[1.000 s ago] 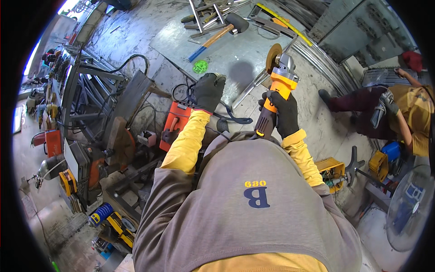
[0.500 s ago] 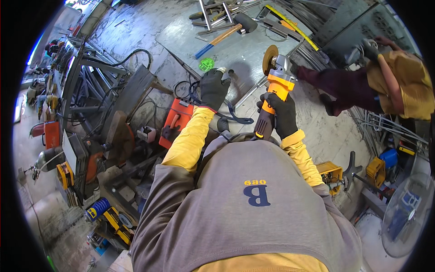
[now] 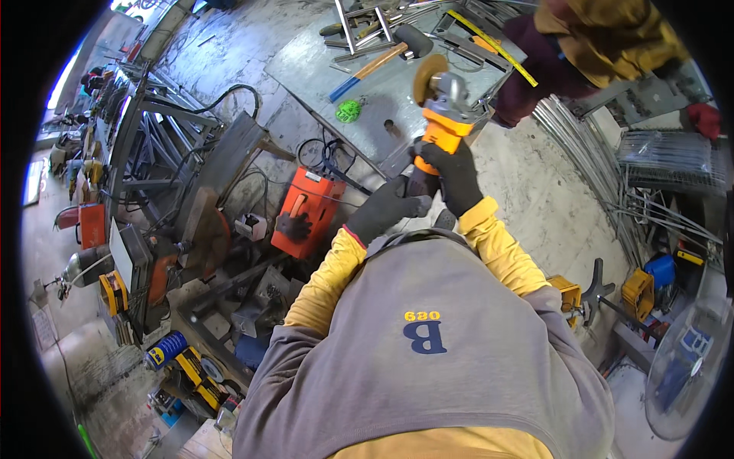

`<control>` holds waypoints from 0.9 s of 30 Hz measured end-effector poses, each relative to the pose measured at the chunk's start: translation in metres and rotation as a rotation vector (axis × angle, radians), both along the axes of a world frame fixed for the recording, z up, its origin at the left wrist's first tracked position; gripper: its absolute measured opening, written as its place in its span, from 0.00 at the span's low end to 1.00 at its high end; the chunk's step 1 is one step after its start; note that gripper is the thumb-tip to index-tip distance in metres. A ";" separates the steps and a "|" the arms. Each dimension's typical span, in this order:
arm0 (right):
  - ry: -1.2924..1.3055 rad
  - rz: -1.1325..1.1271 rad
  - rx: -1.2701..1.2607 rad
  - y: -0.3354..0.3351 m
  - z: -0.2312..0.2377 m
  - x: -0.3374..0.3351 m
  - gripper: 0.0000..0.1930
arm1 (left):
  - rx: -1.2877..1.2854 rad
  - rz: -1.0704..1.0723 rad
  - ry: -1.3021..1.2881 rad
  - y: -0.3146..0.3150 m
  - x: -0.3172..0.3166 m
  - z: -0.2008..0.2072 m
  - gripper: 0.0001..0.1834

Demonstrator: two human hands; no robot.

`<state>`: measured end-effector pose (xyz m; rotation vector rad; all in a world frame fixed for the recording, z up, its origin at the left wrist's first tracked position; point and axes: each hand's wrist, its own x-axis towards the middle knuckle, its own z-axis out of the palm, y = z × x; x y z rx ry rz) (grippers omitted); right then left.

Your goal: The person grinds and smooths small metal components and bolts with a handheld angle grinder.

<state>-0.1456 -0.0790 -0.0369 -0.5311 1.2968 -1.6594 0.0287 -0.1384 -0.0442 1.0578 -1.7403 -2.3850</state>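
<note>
My right hand (image 3: 456, 180), in a dark glove, is wrapped round the body of an orange and grey angle grinder (image 3: 445, 130). Its brownish disc (image 3: 430, 79) points away from me, above the near part of the metal-topped table (image 3: 306, 65). My left hand (image 3: 382, 208), gloved too, grips the dark rear end of the grinder from the left, its fingers closed there and partly hidden. On the tabletop lie a green round object (image 3: 348, 111) and a hammer (image 3: 371, 70) with a blue and wood handle.
A co-worker (image 3: 604, 38) stands at the far right of the table. Left of my arms are an orange-red machine (image 3: 310, 210) with cables and a metal stand (image 3: 138, 145). Steel tubes (image 3: 581, 153) lie on the right, beyond a fan (image 3: 688, 367). A yellow ruler (image 3: 493, 47) rests among metal parts.
My left hand has drawn back from the table's edge to the grinder's rear. The grinder has shifted slightly left and away from me. The co-worker has moved to the table's far side.
</note>
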 end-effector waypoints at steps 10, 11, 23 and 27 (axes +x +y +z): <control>0.271 0.219 -0.041 -0.023 0.004 0.053 0.17 | 0.176 0.144 0.160 0.007 0.060 -0.043 0.18; 0.227 0.238 -0.040 -0.023 0.004 0.055 0.17 | 0.181 0.112 0.168 0.008 0.066 -0.037 0.17; 0.550 0.607 -0.140 -0.049 -0.004 0.082 0.24 | -0.085 0.451 0.080 -0.021 0.111 -0.048 0.23; 0.294 0.841 0.027 -0.049 0.030 0.087 0.34 | -0.080 0.588 0.222 -0.010 0.120 -0.030 0.22</control>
